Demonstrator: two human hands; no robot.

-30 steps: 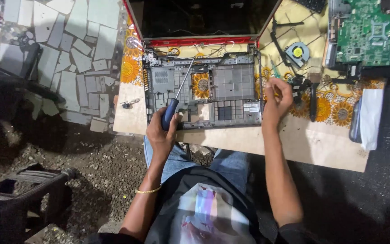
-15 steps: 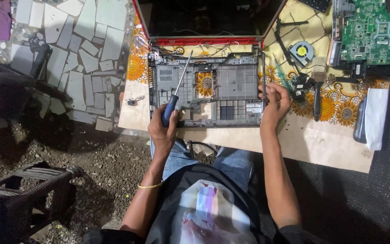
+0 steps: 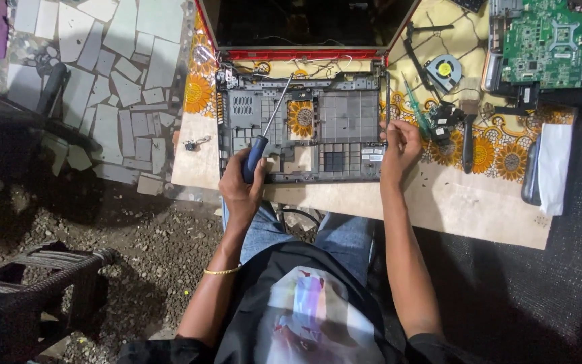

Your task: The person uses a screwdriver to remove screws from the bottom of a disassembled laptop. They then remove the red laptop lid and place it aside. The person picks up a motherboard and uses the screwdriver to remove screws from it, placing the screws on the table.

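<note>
Seen from above, a seated person works over a stripped grey laptop base (image 3: pixel 302 131) that lies flat on a table (image 3: pixel 439 202) covered with a sunflower-patterned cloth. The base sits squarely in front of the person, its red-edged screen lid (image 3: pixel 308 25) folded open at the far side, so the bare inside faces up within easy reach. The left hand (image 3: pixel 242 183) is closed in a fist around the blue handle of a screwdriver (image 3: pixel 266 131) — the shaft slants up and away, its tip resting near the far edge of the base's interior. The right hand (image 3: pixel 401 141) curls over the right edge of the base, fingers bent against the rim, apparently steadying it; whether it pinches anything small cannot be told. Removed parts lie to the right, out of the working area: a round cooling fan (image 3: pixel 444 71), a green circuit board (image 3: pixel 550 42) at the far corner, and a green-handled tool (image 3: pixel 415 108) just beside the right hand. A small metal piece (image 3: pixel 195 143) lies apart near the table's left edge.
</note>
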